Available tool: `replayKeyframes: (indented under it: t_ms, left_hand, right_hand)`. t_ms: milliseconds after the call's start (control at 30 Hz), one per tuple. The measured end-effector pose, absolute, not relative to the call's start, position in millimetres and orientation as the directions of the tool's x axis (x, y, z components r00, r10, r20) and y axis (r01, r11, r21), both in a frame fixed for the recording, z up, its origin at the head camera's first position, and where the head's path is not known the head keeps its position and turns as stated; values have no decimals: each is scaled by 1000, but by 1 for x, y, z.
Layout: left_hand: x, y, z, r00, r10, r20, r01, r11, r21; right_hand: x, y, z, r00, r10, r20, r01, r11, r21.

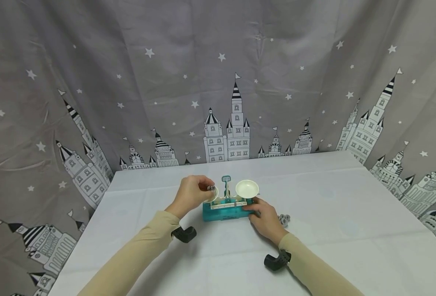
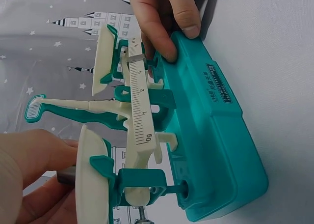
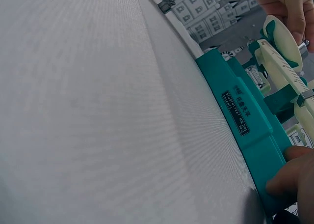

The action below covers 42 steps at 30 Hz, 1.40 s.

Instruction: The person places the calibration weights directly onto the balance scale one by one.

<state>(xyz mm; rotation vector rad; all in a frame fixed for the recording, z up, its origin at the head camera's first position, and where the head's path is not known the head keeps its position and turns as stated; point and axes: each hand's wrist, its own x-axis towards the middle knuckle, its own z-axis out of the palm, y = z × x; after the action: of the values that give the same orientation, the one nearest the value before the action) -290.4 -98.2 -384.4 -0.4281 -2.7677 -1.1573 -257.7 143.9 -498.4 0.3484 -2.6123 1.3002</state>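
A teal and cream tray balance [image 1: 225, 213] stands upright on the white-covered table. My left hand [image 1: 193, 192] is at its left pan [image 1: 215, 195], pinching a small metal weight [image 2: 66, 175] that the pan partly hides in the left wrist view. In the right wrist view, the knobbed weight [image 3: 303, 49] shows beside the pan's rim; whether it touches the pan I cannot tell. My right hand [image 1: 266, 220] grips the right end of the teal base, thumb [image 2: 191, 30] on the front. Above that hand, the right pan [image 1: 247, 188] holds nothing. A grey rider [image 2: 136, 58] sits on the graduated beam.
Several metal weights [image 1: 284, 220] stand in a cluster just right of my right hand. A pointer plate [image 1: 226, 179] rises between the pans. Behind the white tablecloth [image 1: 336, 230] hangs a grey curtain [image 1: 188, 82] with castles and stars.
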Motion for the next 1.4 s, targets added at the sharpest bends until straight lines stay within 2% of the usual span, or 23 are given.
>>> replayKeyframes:
  t_ms: [433,1200,1400]
  left_hand:
    - [-291,-100,-392,-962,208,179,274,680,680]
    - [-290,-104,-391,-950,229,213,312,654,689]
    - [-287,-113,-384,-937,245,249,349,669,656]
  right_hand:
    - [-258,143,-497,-943,-134,304,-323,587,-743]
    - [-258,143,-494,-938,-145,314,-336,593,-732]
    - [-257,144,-494,-942,-137,308,-326,597,-733]
